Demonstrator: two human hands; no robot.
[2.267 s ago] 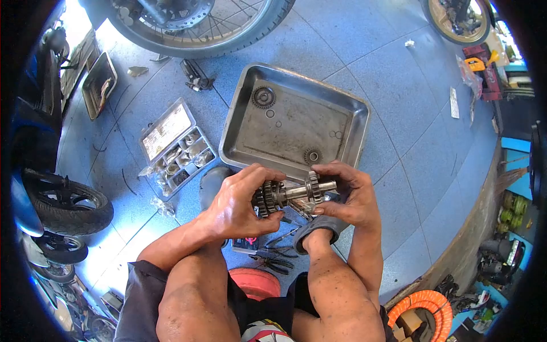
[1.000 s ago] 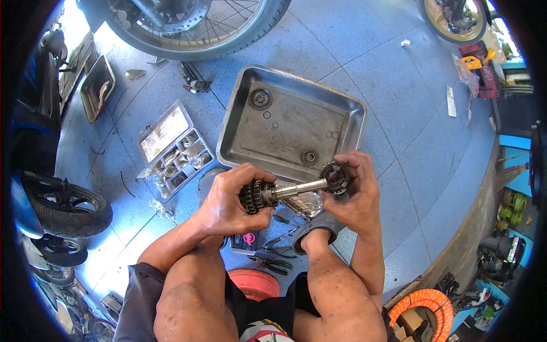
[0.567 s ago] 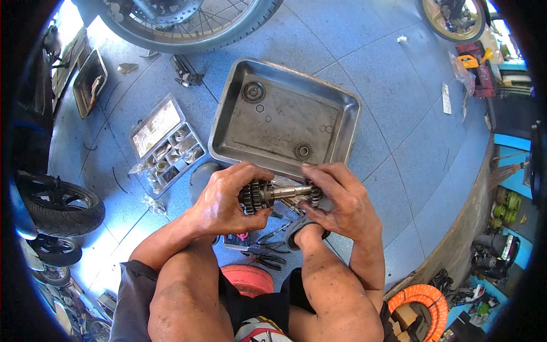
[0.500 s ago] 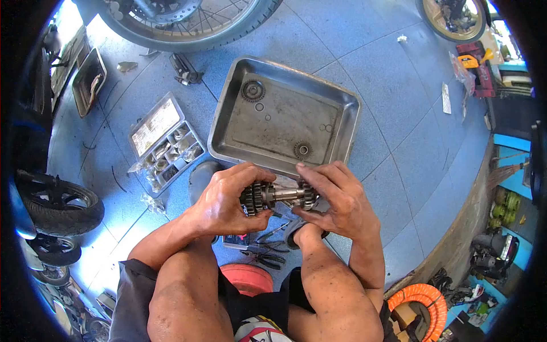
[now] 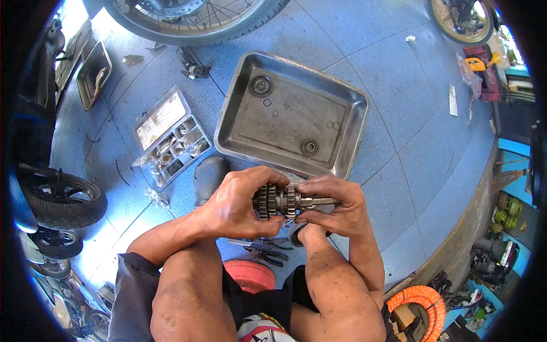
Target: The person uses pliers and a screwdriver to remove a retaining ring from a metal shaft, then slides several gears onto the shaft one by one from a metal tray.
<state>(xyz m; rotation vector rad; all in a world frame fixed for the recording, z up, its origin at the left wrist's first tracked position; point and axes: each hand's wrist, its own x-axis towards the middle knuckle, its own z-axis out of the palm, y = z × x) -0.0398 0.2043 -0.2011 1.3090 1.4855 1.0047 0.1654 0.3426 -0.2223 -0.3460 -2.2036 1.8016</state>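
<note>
My left hand (image 5: 232,204) is wrapped round the toothed end of a metal gear shaft (image 5: 317,201), held level above my knees. With thumb and fingertips, my right hand (image 5: 345,206) grips a gear (image 5: 293,200) on that shaft, close against the gear stack (image 5: 266,202). The bare shaft end points right, under my right palm. Beyond my hands lies a metal tray (image 5: 362,128) on the floor. Inside it are a large gear (image 5: 261,86), a smaller gear (image 5: 309,147) and several thin rings (image 5: 267,103).
Left of the tray sits an open compartment box (image 5: 162,122) of small parts. Pliers (image 5: 268,255) lie between my legs, near a red stool (image 5: 249,273). A motorcycle wheel (image 5: 228,37) stands at the top, and an orange coil (image 5: 436,302) lies at lower right.
My right hand has moved the gear left along the shaft up to the gear stack. The bare shaft now shows on the right of the gear. The view has shifted slightly.
</note>
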